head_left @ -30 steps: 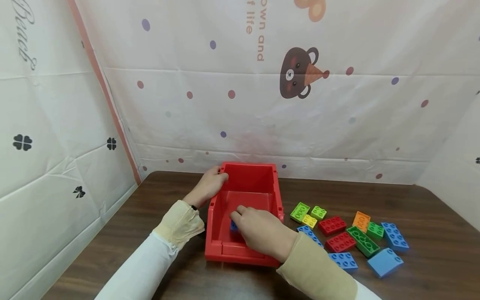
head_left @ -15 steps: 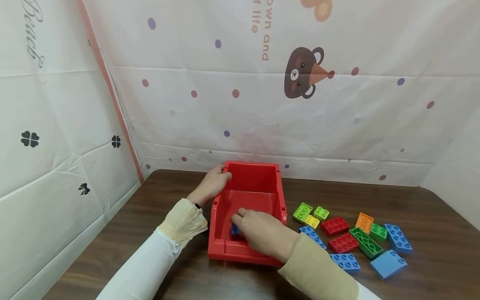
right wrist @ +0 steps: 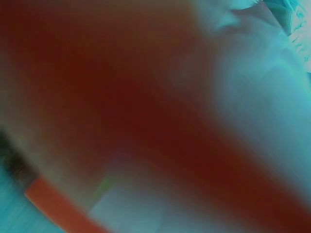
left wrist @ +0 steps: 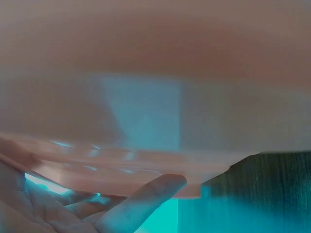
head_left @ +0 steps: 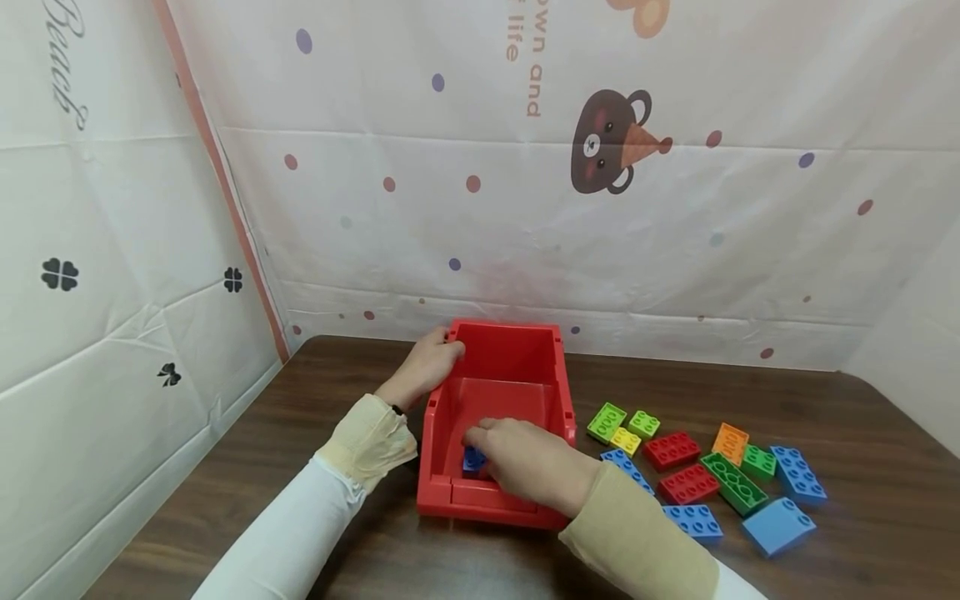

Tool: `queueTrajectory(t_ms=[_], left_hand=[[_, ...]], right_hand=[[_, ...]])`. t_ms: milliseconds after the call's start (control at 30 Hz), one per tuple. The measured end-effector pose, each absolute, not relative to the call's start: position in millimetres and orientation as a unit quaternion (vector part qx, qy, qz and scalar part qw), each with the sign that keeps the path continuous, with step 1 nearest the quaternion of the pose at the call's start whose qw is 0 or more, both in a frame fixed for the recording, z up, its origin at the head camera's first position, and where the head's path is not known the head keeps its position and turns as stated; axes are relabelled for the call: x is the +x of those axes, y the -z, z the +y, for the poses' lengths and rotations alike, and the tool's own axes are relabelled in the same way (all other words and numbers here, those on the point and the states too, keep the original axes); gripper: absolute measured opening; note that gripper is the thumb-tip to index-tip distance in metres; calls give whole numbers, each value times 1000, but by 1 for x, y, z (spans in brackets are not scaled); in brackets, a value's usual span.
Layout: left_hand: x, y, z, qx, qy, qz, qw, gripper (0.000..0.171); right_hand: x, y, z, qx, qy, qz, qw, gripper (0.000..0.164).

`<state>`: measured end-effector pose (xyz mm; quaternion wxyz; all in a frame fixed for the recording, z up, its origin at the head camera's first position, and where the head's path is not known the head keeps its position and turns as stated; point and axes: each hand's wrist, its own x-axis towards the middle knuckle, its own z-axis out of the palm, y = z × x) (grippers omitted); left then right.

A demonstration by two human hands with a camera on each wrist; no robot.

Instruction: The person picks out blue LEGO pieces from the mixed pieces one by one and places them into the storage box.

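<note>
A red plastic bin (head_left: 502, 400), its front side low, stands on the table in the head view. My left hand (head_left: 429, 363) grips its left wall near the far corner; in the left wrist view the thumb (left wrist: 158, 191) lies along the bin's underside or wall, which is blurred. Inside the bin, near its front, my right hand (head_left: 528, 462) reaches down with curled fingers over a blue toy brick (head_left: 473, 460). The brick's left part shows beside the fingers; the fingertips are hidden, though the fingers appear to hold it. The right wrist view is mostly a red blur.
Right of the bin lie several loose toy bricks: blue (head_left: 693, 522), red (head_left: 671, 449), green (head_left: 735, 483), orange (head_left: 729, 443), yellow (head_left: 625, 441) and lime (head_left: 607, 422). A light blue sloped brick (head_left: 778, 527) lies nearest the front right. Printed sheets (head_left: 360, 242) enclose the brown table (head_left: 352, 375).
The head view has shifted slightly. My right hand has moved a little to the right over the bin floor, showing more of the blue brick. My left hand keeps its grip on the bin.
</note>
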<state>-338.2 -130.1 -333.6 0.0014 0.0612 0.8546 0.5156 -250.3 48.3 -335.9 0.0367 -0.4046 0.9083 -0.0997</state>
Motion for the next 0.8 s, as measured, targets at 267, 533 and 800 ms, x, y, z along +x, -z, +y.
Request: queueTrajectory(t_ms=[267, 533, 800], left_hand=[[-338, 330, -127, 60, -512, 857, -5, 32], [-338, 332, -127, 56, -522, 851, -4, 31], [-338, 334, -128, 56, -522, 851, -7, 29]], right_hand=[[-253, 336, 52, -413, 127, 901, 44, 46], [-254, 336, 53, -405, 141, 901, 64, 41], [-255, 337, 52, -389, 144, 907, 70, 42]])
